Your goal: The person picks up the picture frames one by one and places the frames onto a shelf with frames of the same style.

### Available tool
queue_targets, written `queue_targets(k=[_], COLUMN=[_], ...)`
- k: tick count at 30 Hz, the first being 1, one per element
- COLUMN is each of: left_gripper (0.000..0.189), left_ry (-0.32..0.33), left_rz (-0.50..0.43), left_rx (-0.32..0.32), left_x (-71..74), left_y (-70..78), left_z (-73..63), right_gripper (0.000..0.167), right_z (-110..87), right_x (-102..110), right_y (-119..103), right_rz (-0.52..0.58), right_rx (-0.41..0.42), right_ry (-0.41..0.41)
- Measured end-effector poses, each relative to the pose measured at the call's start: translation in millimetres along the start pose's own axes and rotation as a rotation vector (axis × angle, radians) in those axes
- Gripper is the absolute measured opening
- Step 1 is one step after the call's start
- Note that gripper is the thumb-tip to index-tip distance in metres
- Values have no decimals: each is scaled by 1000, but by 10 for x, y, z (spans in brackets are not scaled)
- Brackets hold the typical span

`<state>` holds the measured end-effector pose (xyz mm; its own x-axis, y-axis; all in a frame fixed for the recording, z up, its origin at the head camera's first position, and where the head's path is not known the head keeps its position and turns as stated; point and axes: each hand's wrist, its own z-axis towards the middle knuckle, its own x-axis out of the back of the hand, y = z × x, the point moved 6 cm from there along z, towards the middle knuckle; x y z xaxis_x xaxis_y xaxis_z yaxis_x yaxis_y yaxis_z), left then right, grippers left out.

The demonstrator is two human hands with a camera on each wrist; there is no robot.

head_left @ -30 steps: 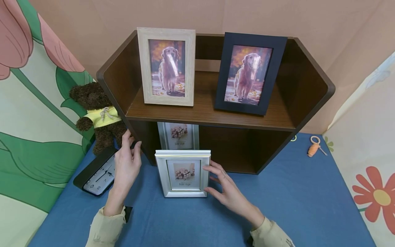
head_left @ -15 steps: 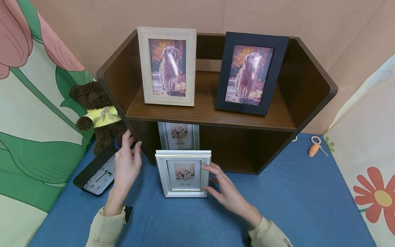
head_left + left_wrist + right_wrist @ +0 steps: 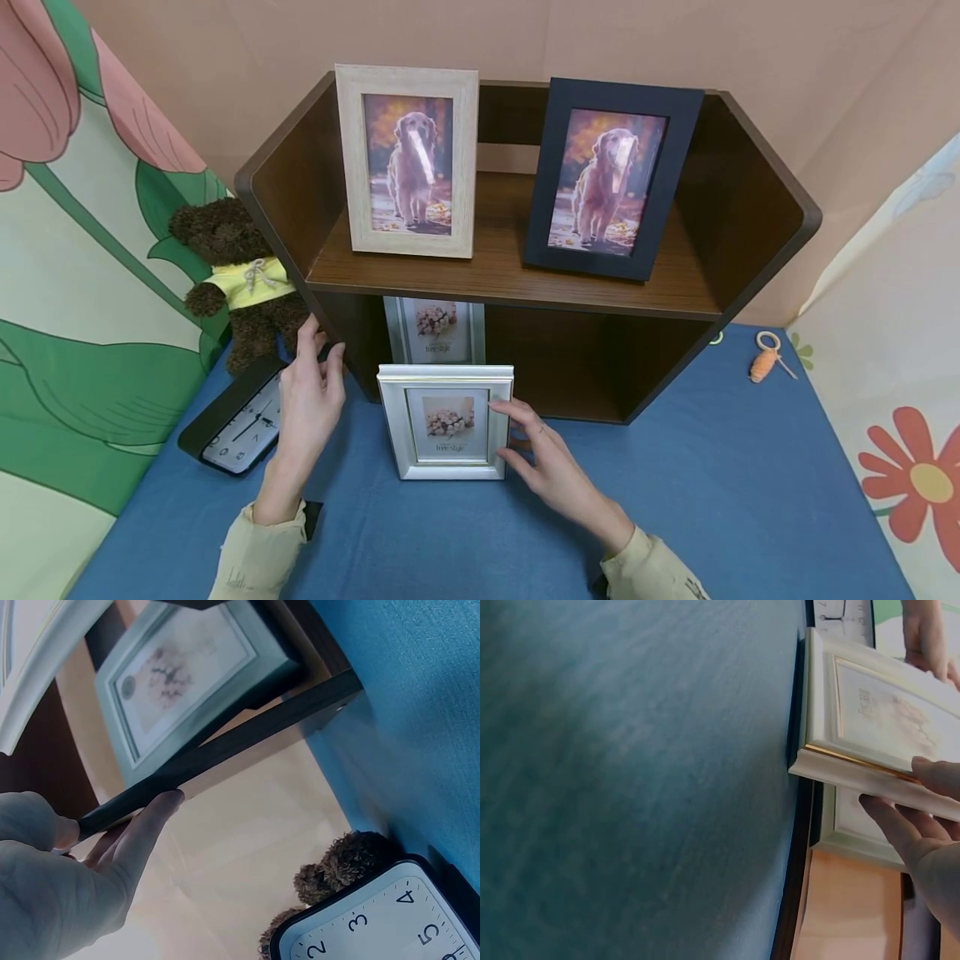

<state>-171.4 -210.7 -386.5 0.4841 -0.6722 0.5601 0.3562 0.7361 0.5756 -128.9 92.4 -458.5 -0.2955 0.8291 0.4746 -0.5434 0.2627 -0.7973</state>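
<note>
My left hand [image 3: 311,400] pinches the front edge of the left side panel of a dark brown two-tier shelf [image 3: 495,289]; the left wrist view shows thumb and fingers on either side of that panel [image 3: 232,746]. With my right hand [image 3: 551,462] I hold a silver picture frame [image 3: 450,425] by its right edge, one digit over the front and other fingers behind, as the right wrist view shows. It stands on the blue cloth before the shelf, showing a flower print. Behind it, a similar silver-grey frame [image 3: 441,332] is in the lower compartment, its bottom hidden.
A whitewashed frame [image 3: 461,167] and a dark navy frame [image 3: 663,183], both with dog photos, stand on the upper tier. Left of the shelf are a brown teddy bear [image 3: 251,283] and a black-rimmed clock [image 3: 243,429]. A small orange trinket [image 3: 762,364] lies at right.
My right hand's fingers have shifted very slightly on the silver frame's right edge. My left hand and the frames stay where they were.
</note>
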Motion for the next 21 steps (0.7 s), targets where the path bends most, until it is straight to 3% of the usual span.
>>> queue_targets(k=[21], left_gripper=[52], left_ry=[8], left_rz=[12], left_rx=[-5], left_x=[-8], left_y=[-26], left_z=[-3], right_gripper=[80], right_z=[-6], right_x=[14], right_y=[16], right_rz=[-20], right_rx=[32], right_ry=[86])
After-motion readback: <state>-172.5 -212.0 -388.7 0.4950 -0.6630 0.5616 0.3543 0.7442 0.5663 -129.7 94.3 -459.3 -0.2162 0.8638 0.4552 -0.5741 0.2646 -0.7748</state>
